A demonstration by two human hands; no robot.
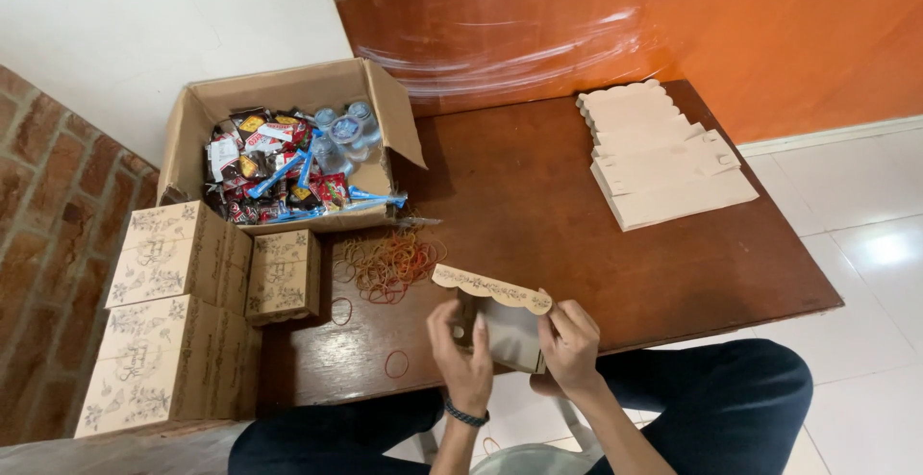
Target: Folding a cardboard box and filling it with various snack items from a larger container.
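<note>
Stacks of finished gift boxes [173, 316], cream with printed floral patterns, stand at the far left edge of the wooden table [596, 244], with a single smaller printed box [284, 275] just beside them. Behind these sits an open cardboard carton [288, 148] filled with wrapped snacks and small water bottles. Directly in front of the carton, a loose pile of rubber bands [389, 263] in red, orange and yellow lies on the tabletop; two stray bands lie nearer the person.

At the near table edge, over the person's lap, both hands hold a partly folded gift box [500, 326] with a scalloped, patterned flap on top. The left hand [461, 350], a dark band on its wrist, is curled around the box's left side with fingers tucked into the opening. The right hand [569, 345] grips the right side, thumb pressed near the flap's end.

At the far right corner of the table, well apart from the hands, lies a fanned stack of flat unfolded box blanks [663, 153].
</note>
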